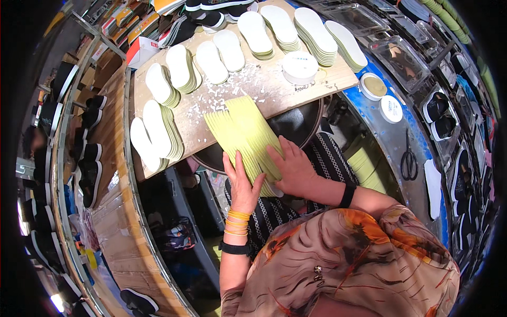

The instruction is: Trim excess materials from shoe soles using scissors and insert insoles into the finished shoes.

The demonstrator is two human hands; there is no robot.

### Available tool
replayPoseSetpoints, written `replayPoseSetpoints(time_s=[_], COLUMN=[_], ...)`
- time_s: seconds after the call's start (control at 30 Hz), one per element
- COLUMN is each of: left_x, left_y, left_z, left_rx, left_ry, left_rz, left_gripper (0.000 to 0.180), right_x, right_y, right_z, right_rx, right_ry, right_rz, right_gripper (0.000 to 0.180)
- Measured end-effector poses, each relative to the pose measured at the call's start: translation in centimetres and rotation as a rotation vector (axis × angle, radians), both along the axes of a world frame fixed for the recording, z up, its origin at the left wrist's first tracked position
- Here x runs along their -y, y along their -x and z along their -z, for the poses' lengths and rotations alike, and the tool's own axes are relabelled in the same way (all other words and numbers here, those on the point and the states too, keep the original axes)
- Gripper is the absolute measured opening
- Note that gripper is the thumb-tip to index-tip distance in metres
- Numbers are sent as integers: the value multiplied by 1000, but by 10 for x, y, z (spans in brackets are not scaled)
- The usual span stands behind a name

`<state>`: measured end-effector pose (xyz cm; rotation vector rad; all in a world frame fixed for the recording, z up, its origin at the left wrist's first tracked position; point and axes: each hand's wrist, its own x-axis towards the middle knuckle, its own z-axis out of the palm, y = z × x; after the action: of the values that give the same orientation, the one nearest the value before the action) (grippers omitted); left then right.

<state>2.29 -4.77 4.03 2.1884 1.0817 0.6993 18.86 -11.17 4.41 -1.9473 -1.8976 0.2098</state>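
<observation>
We are looking down at a thick bundle of yellow-green, insole-shaped sheets [240,127], which is lying at a slant across the near edge of a pale wooden board [277,100], its far end over the board and its near end pointing toward the lap. The bare left hand [243,189] is bracing the bundle's left side, its fingers stretching forward and its thumb spreading apart from them near the close end. The bare right hand [297,168] is pressing on the right side, its fingers slightly parted and curving over the edge. We are judging that the two hands are gripping the bundle between them, perhaps so that the loose layers are not sliding apart. We cannot tell what is supporting the near end.

Along the board's far and left edges, white-topped insole stacks [315,31] are standing in a curve, probably so that all are staying within reach. Small white scraps [214,100] are littering the wood inside that curve. A round black basin [300,124] is sitting under the near edge; its use we cannot tell. Black-handled scissors [408,151] are lying on a blue-and-grey side bench [380,138], seemingly handy yet out of the hands' way.
</observation>
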Motion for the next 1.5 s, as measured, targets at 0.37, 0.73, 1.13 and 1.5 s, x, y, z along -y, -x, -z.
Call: replayPoseSetpoints(time_s=[0.37,0.73,1.13,1.5], left_x=[12,-15,-95,-73], left_y=[-29,12,93,102], left_z=[2,-41,-73,-45], left_rx=[-136,80,1081,960], left_ry=[-82,-309,216,468], left_rz=[-261,-464,-444,-530], left_gripper=[89,82,73,78], right_x=[-10,25,-141,-334], right_y=[5,-20,-77,-89], right_z=[9,-77,-82,-4], right_rx=[-37,-286,-1926,-1907], right_ry=[-119,96,192,4], right_rz=[55,-217,-100,347], right_gripper=[74,69,50,36])
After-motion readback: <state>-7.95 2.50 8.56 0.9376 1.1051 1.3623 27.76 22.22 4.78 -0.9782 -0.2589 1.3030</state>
